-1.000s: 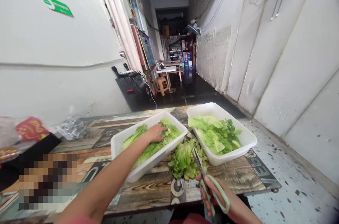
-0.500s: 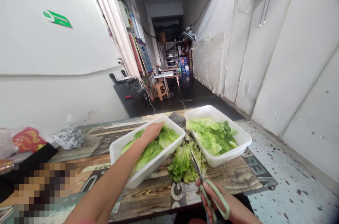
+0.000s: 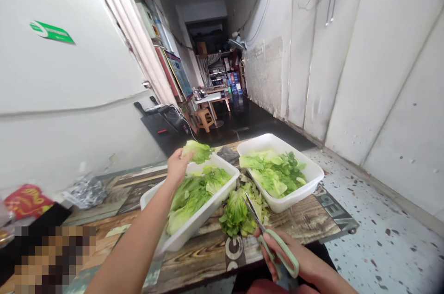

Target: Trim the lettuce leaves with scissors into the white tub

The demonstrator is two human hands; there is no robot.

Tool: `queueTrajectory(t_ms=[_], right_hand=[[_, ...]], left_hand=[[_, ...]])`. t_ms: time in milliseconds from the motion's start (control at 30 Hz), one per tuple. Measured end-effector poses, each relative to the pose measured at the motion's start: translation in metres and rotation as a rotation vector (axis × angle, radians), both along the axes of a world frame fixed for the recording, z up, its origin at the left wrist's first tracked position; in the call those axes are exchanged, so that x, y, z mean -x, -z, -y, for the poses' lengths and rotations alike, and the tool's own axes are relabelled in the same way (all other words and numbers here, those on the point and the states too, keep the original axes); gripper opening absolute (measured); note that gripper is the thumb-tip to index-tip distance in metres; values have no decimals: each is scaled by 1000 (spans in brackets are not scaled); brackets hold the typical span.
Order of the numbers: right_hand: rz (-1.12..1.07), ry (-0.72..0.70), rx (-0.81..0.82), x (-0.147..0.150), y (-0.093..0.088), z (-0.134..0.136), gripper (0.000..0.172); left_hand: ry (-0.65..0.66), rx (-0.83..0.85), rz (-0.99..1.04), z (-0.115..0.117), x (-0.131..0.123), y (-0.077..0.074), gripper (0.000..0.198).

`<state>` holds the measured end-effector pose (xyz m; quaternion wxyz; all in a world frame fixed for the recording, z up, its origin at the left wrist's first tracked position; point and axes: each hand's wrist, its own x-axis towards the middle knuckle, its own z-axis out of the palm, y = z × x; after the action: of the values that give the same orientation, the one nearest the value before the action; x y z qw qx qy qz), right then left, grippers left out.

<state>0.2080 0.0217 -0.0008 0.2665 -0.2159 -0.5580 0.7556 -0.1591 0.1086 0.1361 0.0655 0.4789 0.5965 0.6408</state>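
Note:
My left hand (image 3: pixel 178 165) pinches a pale green lettuce leaf (image 3: pixel 198 151) above the far end of the left white tub (image 3: pixel 194 230), which holds more lettuce (image 3: pixel 194 194). In my right hand (image 3: pixel 277 250) is a pair of scissors (image 3: pixel 282 251) with light green handles, its blades slightly apart and pointing away from me. Just beyond the blades, a heap of lettuce leaves (image 3: pixel 237 213) lies on the table between the two tubs. The right white tub (image 3: pixel 296 199) contains cut-looking lettuce pieces (image 3: pixel 277 171).
The wood-patterned table (image 3: pixel 194 259) carries a crumpled silvery plastic bag (image 3: pixel 86 190) and a red package (image 3: pixel 27 201) at left. A dark grey cloth-like item (image 3: pixel 227 153) lies behind the tubs. Past the table stand a black case (image 3: pixel 166 125) and an orange stool (image 3: pixel 205 119).
My left hand has risen out of the left tub with a lettuce leaf in its fingers. The right hand keeps the scissors in nearly the same place. The view has shifted slightly.

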Motion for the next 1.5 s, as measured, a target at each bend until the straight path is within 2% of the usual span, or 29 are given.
queueTrajectory(t_ms=[100,167,233,300,367,433,500,600,733,933,1133,1300,1500], right_hand=[[-6,-16,-45,2,-5,0,55],[3,2,-53,2,-8,1,55],[18,25,-64,1,-11,1,59],[39,58,-106,-2,-15,0,63],[84,96,-170,-7,-20,-2,67],[154,111,-228,-12,-24,-3,69],[224,94,-270,-16,-28,-5,69],[281,67,-321,-20,-29,-5,63],[308,59,-339,-21,-27,-7,58],[319,36,-327,-18,-33,-8,53],[248,80,-227,-4,-27,-8,53],[189,168,-80,8,-17,-10,54],[160,132,-118,0,-16,-12,56]], left_hand=[[155,-199,284,14,-29,-18,46],[235,-188,393,26,-55,-22,47],[290,-79,396,38,-81,-18,47],[332,76,282,49,-103,-10,44],[387,237,76,59,-122,0,38],[480,384,-121,64,-135,10,34],[567,515,-214,65,-144,18,32],[613,664,-198,61,-150,28,33],[631,731,-150,54,-150,35,34],[573,713,-108,51,-152,30,34],[666,812,-78,48,-152,35,28],[653,877,-18,39,-146,38,39],[738,954,2,35,-135,33,44]])
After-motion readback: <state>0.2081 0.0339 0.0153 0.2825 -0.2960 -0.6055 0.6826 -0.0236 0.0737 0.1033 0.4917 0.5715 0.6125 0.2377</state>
